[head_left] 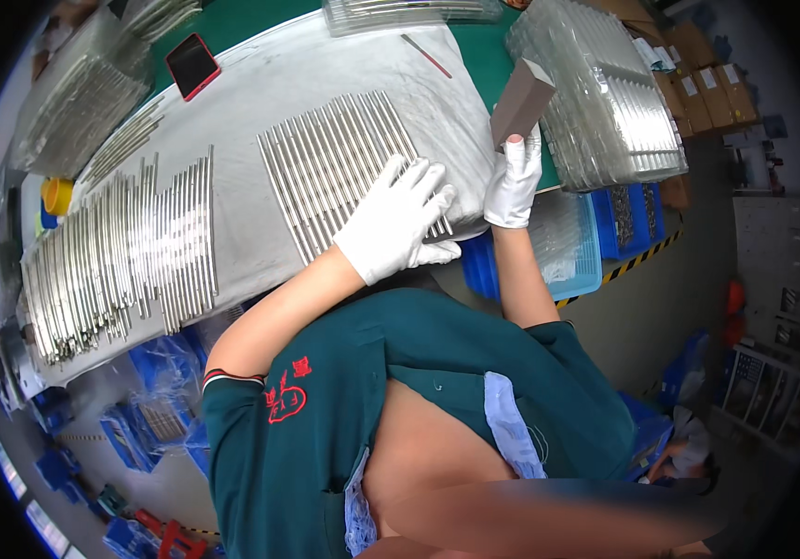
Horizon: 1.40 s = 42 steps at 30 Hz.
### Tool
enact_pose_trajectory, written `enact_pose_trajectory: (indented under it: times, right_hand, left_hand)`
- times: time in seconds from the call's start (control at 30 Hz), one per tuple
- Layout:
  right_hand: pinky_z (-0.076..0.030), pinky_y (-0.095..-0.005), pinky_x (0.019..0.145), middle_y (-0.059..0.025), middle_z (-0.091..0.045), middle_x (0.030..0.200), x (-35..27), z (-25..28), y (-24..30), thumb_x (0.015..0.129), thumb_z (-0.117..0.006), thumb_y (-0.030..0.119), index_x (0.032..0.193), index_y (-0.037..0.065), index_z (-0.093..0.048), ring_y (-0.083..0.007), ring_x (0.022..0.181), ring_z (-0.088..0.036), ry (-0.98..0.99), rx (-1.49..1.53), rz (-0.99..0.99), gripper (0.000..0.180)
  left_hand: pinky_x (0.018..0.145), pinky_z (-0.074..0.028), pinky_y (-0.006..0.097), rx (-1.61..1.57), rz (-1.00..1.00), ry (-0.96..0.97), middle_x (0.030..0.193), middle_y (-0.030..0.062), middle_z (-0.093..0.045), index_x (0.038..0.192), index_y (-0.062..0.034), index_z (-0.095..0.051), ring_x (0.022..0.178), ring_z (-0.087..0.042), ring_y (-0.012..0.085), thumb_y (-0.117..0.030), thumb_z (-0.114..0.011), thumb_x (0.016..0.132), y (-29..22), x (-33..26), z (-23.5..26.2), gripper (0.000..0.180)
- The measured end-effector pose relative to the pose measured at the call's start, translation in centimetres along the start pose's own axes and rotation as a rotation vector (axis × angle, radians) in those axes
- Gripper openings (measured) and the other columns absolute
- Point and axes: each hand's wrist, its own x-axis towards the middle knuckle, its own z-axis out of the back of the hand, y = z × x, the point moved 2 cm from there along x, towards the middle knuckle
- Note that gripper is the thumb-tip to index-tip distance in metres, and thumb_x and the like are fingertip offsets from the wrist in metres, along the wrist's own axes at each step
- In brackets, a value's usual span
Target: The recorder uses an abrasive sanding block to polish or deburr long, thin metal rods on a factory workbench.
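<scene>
A row of thin silver metal rods (311, 168) lies side by side on the white cloth covering the table. My left hand (398, 219), in a white glove, rests over the right end of this row, fingers apart and slightly bent, touching the rods. It hides part of the rods beneath it. To the right, my gloved right hand (515, 182) grips a grey-brown rectangular block (523, 101), held up on end beyond the table's near right edge, thumb against its face. A larger batch of silver rods (121, 256) lies at the left of the cloth.
A red-edged phone (193, 67) and a thin red-handled tool (428, 56) lie on the cloth (242, 112). Clear plastic trays (605, 102) are stacked at the right. A light-blue basket (572, 242) and blue bins (625, 219) stand below them. Yellow tape (57, 196) sits far left.
</scene>
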Motion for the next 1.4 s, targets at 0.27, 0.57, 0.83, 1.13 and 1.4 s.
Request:
enact_pose_trajectory:
  times: [0.27, 0.57, 0.83, 1.13, 1.4]
  right_hand:
    - [-0.038, -0.0343, 0.104, -0.0126, -0.057, 0.130, 0.0, 0.1, -0.5, 0.098, -0.055, 0.033, 0.138, -0.003, -0.044, -0.0207, 0.118, -0.054, -0.005, 0.036, -0.007, 0.055]
    - [-0.038, -0.0344, 0.103, -0.0116, -0.055, 0.131, 0.1, 0.0, -0.9, 0.097, -0.058, 0.033, 0.140, -0.003, -0.043, -0.0203, 0.118, -0.053, -0.002, 0.092, -0.016, 0.058]
    - [-0.038, -0.0339, 0.103, -0.0104, -0.055, 0.131, 0.0, -0.1, -0.4, 0.097, -0.058, 0.034, 0.140, -0.002, -0.044, -0.0195, 0.118, -0.053, 0.005, 0.056, -0.029, 0.057]
    - [-0.038, -0.0332, 0.103, -0.0098, -0.054, 0.131, 0.0, -0.1, -0.6, 0.096, -0.060, 0.034, 0.140, -0.002, -0.044, -0.0190, 0.118, -0.053, 0.003, 0.079, -0.026, 0.059]
    - [-0.038, -0.0322, 0.103, -0.0097, -0.054, 0.133, 0.0, -0.4, 0.1, 0.095, -0.062, 0.032, 0.142, -0.002, -0.043, -0.0186, 0.119, -0.052, 0.015, 0.077, -0.064, 0.060]
  left_hand:
    - [0.112, -0.028, 0.049, 0.059, 0.078, -0.024, 0.131, 0.0217, -0.051, 0.125, 0.0034, -0.055, 0.128, -0.045, 0.0380, -0.038, -0.065, 0.084, -1.5, 0.1, -2.7, 0.059]
    - [0.107, -0.034, 0.049, 0.097, 0.067, -0.192, 0.117, 0.0239, -0.057, 0.107, 0.0073, -0.060, 0.118, -0.050, 0.0380, -0.025, -0.060, 0.085, -2.0, -0.6, -3.8, 0.039]
    - [0.105, -0.036, 0.048, -0.002, 0.040, -0.223, 0.116, 0.0216, -0.055, 0.102, 0.0050, -0.060, 0.115, -0.051, 0.0360, -0.022, -0.061, 0.084, -1.9, -0.3, -2.8, 0.032]
    - [0.105, -0.039, 0.045, 0.066, 0.078, -0.201, 0.118, 0.0170, -0.059, 0.107, -0.0013, -0.064, 0.118, -0.054, 0.0352, -0.031, -0.063, 0.088, -2.1, -0.7, -3.1, 0.036]
    - [0.100, -0.044, 0.042, 0.043, 0.053, -0.224, 0.112, 0.0130, -0.062, 0.103, -0.0051, -0.066, 0.112, -0.058, 0.0323, -0.034, -0.064, 0.087, -1.9, -0.9, -2.2, 0.033]
